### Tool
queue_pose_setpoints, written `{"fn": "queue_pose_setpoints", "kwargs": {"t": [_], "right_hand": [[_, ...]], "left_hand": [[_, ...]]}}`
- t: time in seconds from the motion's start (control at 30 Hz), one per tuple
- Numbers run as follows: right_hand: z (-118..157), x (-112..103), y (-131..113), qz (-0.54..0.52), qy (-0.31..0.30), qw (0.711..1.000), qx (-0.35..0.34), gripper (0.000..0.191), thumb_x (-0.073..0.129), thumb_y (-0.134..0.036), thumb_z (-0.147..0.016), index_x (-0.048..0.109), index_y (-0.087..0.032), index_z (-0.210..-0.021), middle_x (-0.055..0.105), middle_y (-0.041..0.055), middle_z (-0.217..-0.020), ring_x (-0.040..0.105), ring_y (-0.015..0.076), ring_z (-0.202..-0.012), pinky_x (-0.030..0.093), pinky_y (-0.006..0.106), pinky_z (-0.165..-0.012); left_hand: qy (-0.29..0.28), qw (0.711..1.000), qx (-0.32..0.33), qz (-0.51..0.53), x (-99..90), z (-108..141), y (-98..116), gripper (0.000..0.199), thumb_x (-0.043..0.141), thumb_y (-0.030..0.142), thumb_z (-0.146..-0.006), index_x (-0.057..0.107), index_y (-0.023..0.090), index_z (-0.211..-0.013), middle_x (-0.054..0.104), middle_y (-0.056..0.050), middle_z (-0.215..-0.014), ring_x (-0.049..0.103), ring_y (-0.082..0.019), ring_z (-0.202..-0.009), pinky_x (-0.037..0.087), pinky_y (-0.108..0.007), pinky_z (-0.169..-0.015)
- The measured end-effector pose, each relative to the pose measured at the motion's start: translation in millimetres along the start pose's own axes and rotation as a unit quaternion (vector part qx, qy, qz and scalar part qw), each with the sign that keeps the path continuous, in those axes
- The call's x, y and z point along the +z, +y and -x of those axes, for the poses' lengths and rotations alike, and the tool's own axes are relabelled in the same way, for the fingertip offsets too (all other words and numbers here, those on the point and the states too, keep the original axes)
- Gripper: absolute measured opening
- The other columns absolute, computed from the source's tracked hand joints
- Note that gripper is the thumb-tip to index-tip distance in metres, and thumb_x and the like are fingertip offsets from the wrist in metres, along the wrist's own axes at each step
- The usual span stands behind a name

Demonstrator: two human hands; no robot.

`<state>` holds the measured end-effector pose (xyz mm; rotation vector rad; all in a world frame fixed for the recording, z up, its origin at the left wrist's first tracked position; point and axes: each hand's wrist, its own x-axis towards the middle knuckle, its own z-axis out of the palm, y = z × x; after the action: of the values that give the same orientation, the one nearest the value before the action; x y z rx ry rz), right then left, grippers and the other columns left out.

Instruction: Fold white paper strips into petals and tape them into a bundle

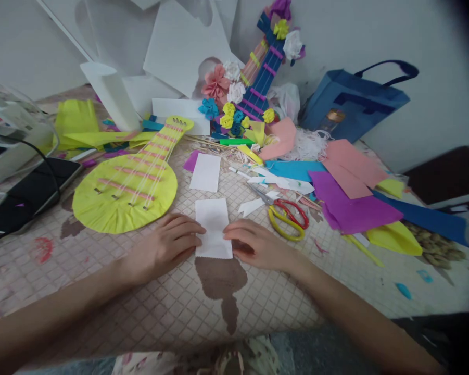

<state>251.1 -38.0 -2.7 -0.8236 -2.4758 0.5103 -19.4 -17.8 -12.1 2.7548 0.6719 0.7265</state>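
A white rectangular piece of paper [212, 227] lies upright in front of me on the table. My left hand [172, 240] grips its left edge with curled fingers. At the right edge, my right hand [253, 242] holds it between thumb and fingers. Just beyond it is a second white piece of paper [205, 173], with a bit of purple paper [191, 161] under its left side. To the left rests a yellow paper lute [127, 192] with pink frets and white strings. Scissors [287, 217] with red and yellow handles lie right of my right hand.
A blue paper guitar with flowers [260, 86] leans at the back. Behind stand a white roll [113, 96] and a blue bag [353, 109]. Purple sheets [351, 203] and pink sheets [355, 166] lie at right. A dark phone [31, 195] and a power strip [11, 135] are left.
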Motion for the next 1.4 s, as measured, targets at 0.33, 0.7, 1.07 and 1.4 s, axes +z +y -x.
{"fn": "queue_pose_setpoints", "kwargs": {"t": [0.33,0.7,1.07,1.4], "right_hand": [[-0.3,10.1,4.6,-0.006,-0.003,1.0,-0.015,0.014,0.049,-0.014,-0.089,0.061,-0.019,-0.091,0.06,0.0072,-0.097,0.054,0.0173,-0.092,0.046,0.035,-0.083],[-14.3,1.5,1.8,-0.125,-0.056,0.988,0.07,0.004,0.061,-0.02,-0.084,0.062,-0.019,-0.081,0.058,0.0049,-0.089,0.054,0.0163,-0.087,0.043,0.032,-0.08],[-24.1,7.9,-10.3,-0.09,-0.032,0.986,0.14,0.01,0.061,-0.016,-0.082,0.056,-0.018,-0.073,0.055,0.0021,-0.079,0.051,0.0159,-0.08,0.038,0.029,-0.071],[-20.3,16.6,-17.7,-0.068,0.012,0.98,0.187,0.012,0.06,-0.012,-0.08,0.052,-0.018,-0.074,0.052,0.0017,-0.082,0.05,0.0157,-0.081,0.038,0.029,-0.073]], "left_hand": [[-0.01,0.996,-0.003,0.094,5.0,-1.6,-3.7,0.02,0.054,0.01,-0.084,0.058,0.02,-0.101,0.064,-0.006,-0.109,0.057,-0.018,-0.102,0.042,-0.037,-0.09],[-0.048,0.982,-0.066,0.171,-0.2,-8.6,-0.9,0.007,0.057,0.02,-0.085,0.063,0.02,-0.087,0.064,-0.005,-0.104,0.057,-0.018,-0.099,0.04,-0.035,-0.091],[-0.021,0.976,-0.18,0.124,7.9,-22.4,18.5,0.004,0.057,0.018,-0.082,0.061,0.018,-0.081,0.063,-0.003,-0.089,0.056,-0.017,-0.084,0.043,-0.035,-0.081],[-0.018,0.974,-0.206,0.093,13.3,-22.3,26.8,0.003,0.058,0.015,-0.081,0.059,0.017,-0.079,0.059,-0.004,-0.092,0.052,-0.02,-0.091,0.041,-0.038,-0.083]]}}
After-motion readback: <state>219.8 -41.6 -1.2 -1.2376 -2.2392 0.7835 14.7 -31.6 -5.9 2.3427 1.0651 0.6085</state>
